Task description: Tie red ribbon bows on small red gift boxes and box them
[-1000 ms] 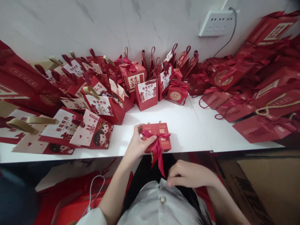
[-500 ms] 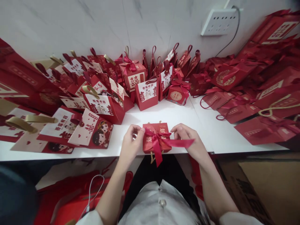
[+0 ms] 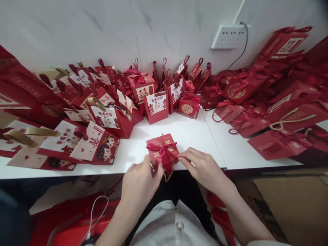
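Note:
A small red gift box with gold lettering lies at the front edge of the white table, slightly turned. Across its top is a dark pink ribbon tied in a bow, one tail hanging toward me. My left hand is at the box's front left, thumb and fingers closed around a ribbon tail near the front edge. On the right side, my right hand pinches the other ribbon end between thumb and forefinger. A thin gold cord shows below the box's front edge.
Red and white gift boxes crowd the table's back and left. More red boxes are piled at the right. A socket strip with a cable is by the wall. Below the table are a cardboard box and a white cable.
The box has turned and shifted slightly left. My left hand has moved in front of it onto the ribbon; my right hand has come lower and pinches a ribbon end. The view has shifted a little.

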`<state>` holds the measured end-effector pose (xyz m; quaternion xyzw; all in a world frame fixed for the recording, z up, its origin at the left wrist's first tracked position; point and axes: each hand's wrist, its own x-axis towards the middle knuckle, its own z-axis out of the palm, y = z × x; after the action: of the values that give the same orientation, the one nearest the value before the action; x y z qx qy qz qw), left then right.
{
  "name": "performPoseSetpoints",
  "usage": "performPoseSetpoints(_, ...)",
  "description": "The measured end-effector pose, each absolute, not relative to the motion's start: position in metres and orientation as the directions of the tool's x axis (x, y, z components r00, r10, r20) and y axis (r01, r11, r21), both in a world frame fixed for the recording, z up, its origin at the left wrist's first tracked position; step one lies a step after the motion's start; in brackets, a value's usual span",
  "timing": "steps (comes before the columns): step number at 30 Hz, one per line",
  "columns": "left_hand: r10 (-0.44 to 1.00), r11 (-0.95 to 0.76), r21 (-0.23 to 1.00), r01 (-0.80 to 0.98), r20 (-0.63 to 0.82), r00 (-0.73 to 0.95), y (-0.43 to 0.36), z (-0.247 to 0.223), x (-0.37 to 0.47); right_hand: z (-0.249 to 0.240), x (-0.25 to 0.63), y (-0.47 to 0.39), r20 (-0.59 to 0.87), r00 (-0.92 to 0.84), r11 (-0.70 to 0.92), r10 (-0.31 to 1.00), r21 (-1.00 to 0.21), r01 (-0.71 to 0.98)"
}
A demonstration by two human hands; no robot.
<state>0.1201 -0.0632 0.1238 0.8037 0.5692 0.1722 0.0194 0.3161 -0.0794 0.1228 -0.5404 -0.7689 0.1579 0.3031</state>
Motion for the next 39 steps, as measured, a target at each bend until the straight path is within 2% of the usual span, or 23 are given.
performPoseSetpoints(3, 0.809, -0.507, 0.196, 0.839, 0.443, 0.386, -0.051, 0.121, 0.121, 0.135, 0.318, -0.058, 0.252, -0.189, 0.314, 0.949, -0.729, 0.609)
performPoseSetpoints(5, 0.757, -0.596, 0.185, 0.781, 0.455, 0.469, -0.043, 0.12, 0.122, 0.139, 0.316, -0.042, 0.2, -0.144, 0.243, 0.969, -0.872, 0.425)
performPoseSetpoints(7, 0.744, -0.651, 0.274, 0.708, 0.415, 0.523, -0.035, 0.117, 0.123, 0.139, 0.312, -0.025, 0.114, -0.11, 0.129, 0.987, -0.982, 0.135)
performPoseSetpoints(8, 0.754, -0.654, 0.371, 0.66, 0.397, 0.523, -0.031, 0.116, 0.123, 0.138, 0.31, -0.016, 0.073, -0.105, 0.073, 0.992, -0.997, -0.006)
performPoseSetpoints(10, 0.82, -0.566, 0.641, 0.518, 0.376, 0.43, -0.021, 0.112, 0.121, 0.135, 0.311, -0.002, 0.054, -0.072, 0.039, 0.996, -0.981, -0.188)
performPoseSetpoints(12, 0.914, -0.395, 0.871, 0.291, 0.341, 0.217, -0.009, 0.109, 0.115, 0.134, 0.319, 0.008, 0.105, 0.015, 0.106, 0.994, -0.954, -0.28)
performPoseSetpoints(13, 0.944, -0.327, 0.928, 0.179, 0.313, 0.101, -0.002, 0.109, 0.111, 0.135, 0.326, 0.011, 0.129, 0.07, 0.145, 0.989, -0.934, -0.328)
performPoseSetpoints(15, 0.958, -0.277, 0.961, 0.02, 0.277, -0.072, 0.011, 0.11, 0.101, 0.138, 0.343, 0.011, 0.159, 0.172, 0.217, 0.972, -0.886, -0.409)
performPoseSetpoints(17, 0.949, -0.293, 0.954, -0.061, 0.283, -0.137, 0.024, 0.117, 0.09, 0.142, 0.361, 0.008, 0.165, 0.246, 0.266, 0.955, -0.845, -0.464)
performPoseSetpoints(22, 0.945, -0.321, 0.909, -0.265, 0.287, -0.159, 0.038, 0.153, 0.08, 0.158, 0.38, 0.003, 0.134, 0.288, 0.273, 0.948, -0.805, -0.526)
performPoseSetpoints(26, 0.952, -0.295, 0.892, -0.342, 0.305, -0.025, 0.038, 0.182, 0.097, 0.18, 0.357, 0.01, 0.137, 0.198, 0.219, 0.971, -0.842, -0.493)
performPoseSetpoints(31, 0.941, -0.206, 0.91, -0.36, 0.285, 0.183, 0.039, 0.201, 0.121, 0.212, 0.323, 0.017, 0.216, 0.047, 0.218, 0.975, -0.903, -0.37)
performPoseSetpoints(36, 0.926, -0.211, 0.921, -0.328, 0.295, 0.234, 0.044, 0.212, 0.121, 0.225, 0.315, 0.017, 0.321, -0.027, 0.306, 0.947, -0.921, -0.242)
performPoseSetpoints(39, 0.931, -0.22, 0.938, -0.267, 0.283, 0.23, 0.049, 0.212, 0.11, 0.223, 0.325, 0.008, 0.35, -0.001, 0.342, 0.937, -0.917, -0.206)
